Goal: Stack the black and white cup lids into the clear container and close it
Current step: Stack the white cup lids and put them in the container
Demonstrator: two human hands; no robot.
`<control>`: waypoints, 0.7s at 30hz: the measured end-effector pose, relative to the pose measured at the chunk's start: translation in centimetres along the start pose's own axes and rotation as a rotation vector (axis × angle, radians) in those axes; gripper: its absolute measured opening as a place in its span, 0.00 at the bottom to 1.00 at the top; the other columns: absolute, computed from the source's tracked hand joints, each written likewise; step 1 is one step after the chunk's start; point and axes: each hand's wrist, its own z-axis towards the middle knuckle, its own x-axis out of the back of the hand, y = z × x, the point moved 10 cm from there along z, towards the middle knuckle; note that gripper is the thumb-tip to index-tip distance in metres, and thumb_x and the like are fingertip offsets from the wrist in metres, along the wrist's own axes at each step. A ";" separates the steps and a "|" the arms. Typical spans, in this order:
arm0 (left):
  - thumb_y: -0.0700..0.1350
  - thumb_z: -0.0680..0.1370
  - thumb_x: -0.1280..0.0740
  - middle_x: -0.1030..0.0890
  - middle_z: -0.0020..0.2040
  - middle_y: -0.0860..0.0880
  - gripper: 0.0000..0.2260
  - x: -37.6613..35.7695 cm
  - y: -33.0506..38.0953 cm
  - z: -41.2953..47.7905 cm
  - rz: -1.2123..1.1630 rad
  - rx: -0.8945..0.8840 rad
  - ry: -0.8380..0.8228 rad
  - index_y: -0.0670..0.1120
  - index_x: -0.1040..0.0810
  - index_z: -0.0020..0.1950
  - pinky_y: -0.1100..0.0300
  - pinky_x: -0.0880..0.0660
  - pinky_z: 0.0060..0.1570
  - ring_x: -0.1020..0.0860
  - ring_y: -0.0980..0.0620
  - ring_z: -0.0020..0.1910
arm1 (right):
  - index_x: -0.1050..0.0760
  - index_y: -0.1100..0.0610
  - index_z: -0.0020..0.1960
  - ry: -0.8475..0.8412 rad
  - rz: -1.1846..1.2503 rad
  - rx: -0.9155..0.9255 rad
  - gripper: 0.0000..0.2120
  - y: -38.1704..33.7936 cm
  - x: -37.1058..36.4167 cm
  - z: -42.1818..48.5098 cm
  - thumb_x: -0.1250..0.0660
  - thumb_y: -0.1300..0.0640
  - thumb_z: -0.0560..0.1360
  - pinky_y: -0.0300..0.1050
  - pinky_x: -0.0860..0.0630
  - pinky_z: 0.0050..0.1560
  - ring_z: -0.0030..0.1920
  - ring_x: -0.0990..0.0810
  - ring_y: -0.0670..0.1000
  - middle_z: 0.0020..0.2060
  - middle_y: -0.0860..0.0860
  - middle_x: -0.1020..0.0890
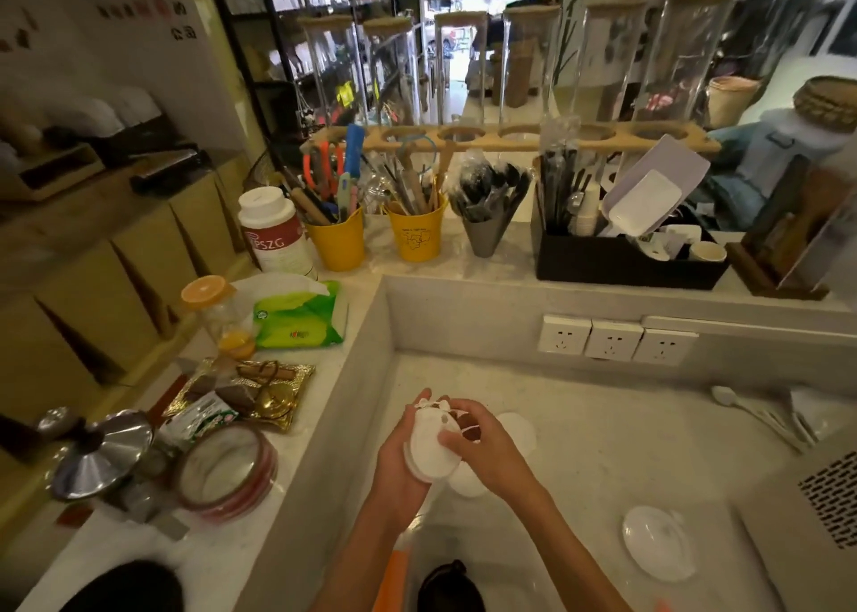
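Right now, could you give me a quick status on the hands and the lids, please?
Left hand cupping white lid stack; right hand pinching its top. Loose white lids behind on counter. Container not clearly visible. Nothing obstructing.

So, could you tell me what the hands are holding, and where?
A stack of white lids: the left hand cups its rim from below, the right hand pinches the top lid's edge.

head view, sole camera | worn high, wide-angle, edges bowed | faces forward and down over sunken counter (603,449) | near: forearms rising from bottom edge, hands (445,444) just below centre | far: jar rack (510,140), shelves, doorway along top | no second view, no overlap
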 end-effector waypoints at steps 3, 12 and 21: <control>0.49 0.79 0.37 0.17 0.62 0.39 0.23 -0.4 1.1 -0.7 0.087 -0.054 -0.007 0.50 0.27 0.74 0.51 0.16 0.47 0.15 0.43 0.55 | 0.31 0.47 0.69 0.011 -0.044 -0.016 0.24 -0.4 -1.1 -0.8 0.28 0.56 0.76 0.34 0.23 0.52 0.56 0.21 0.46 0.59 0.45 0.21; 0.46 0.77 0.37 0.21 0.69 0.39 0.23 -0.8 1.1 -1.0 0.151 -0.036 -0.045 0.47 0.26 0.73 0.45 0.26 0.66 0.24 0.39 0.68 | 0.40 0.50 0.77 -0.074 -0.277 -0.014 0.38 -1.7 -2.9 -2.2 0.27 0.51 0.72 0.47 0.28 0.67 0.69 0.29 0.50 0.70 0.47 0.30; 0.59 0.79 0.33 0.17 0.59 0.38 0.25 0.8 -1.7 -0.3 0.231 0.152 -0.063 0.40 0.19 0.65 0.49 0.19 0.56 0.18 0.41 0.59 | 0.42 0.51 0.75 -0.319 -0.447 0.067 0.35 -0.7 -2.9 -2.4 0.29 0.57 0.73 0.52 0.25 0.65 0.66 0.29 0.54 0.67 0.52 0.31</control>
